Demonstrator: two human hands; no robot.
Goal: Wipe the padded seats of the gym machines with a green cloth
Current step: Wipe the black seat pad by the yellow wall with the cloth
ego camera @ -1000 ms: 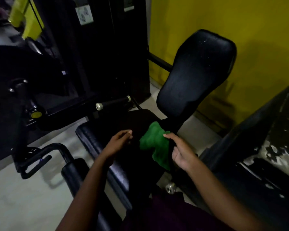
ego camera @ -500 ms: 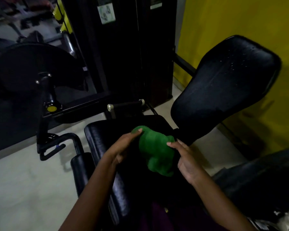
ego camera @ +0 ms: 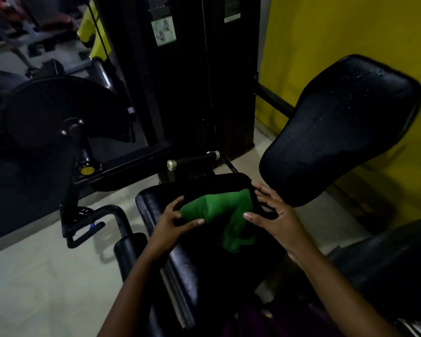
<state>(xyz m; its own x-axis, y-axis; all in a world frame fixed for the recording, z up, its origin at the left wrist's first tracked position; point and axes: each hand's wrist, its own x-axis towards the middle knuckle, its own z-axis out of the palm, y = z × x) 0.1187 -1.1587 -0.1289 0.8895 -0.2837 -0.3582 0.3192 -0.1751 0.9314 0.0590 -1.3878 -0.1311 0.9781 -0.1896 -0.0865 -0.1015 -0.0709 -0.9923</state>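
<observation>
Dim light here, and that's the first hazard: the black seat pad barely stands out, so patches near its left edge could easily get missed. The green cloth lies bunched on the back half of the pad with one tail trailing toward the front. A wad like that would likely wipe a narrow stripe rather than the full surface. If the left hand lets go of its edge mid-stroke, I'd expect the cloth to drag into a lump. Over on the right, the cloth's corner sits close to the gap where the seat meets the backrest. Push that way and it could snag or tuck into the gap, and knuckles could knock the frame there.

Now the grip. On the left, the fingers curl over the cloth's left edge with the thumb under its lower fold, pinching the fabric between them. On the right hand, the fingers are fanned and bent, fingertips at the cloth's upper right corner, thumb tip just beside its right fold. That grip looks half spread, and I cannot tell in this gloom whether it nips the fabric or only touches it. Both forearms reach in over the front of the seat
</observation>
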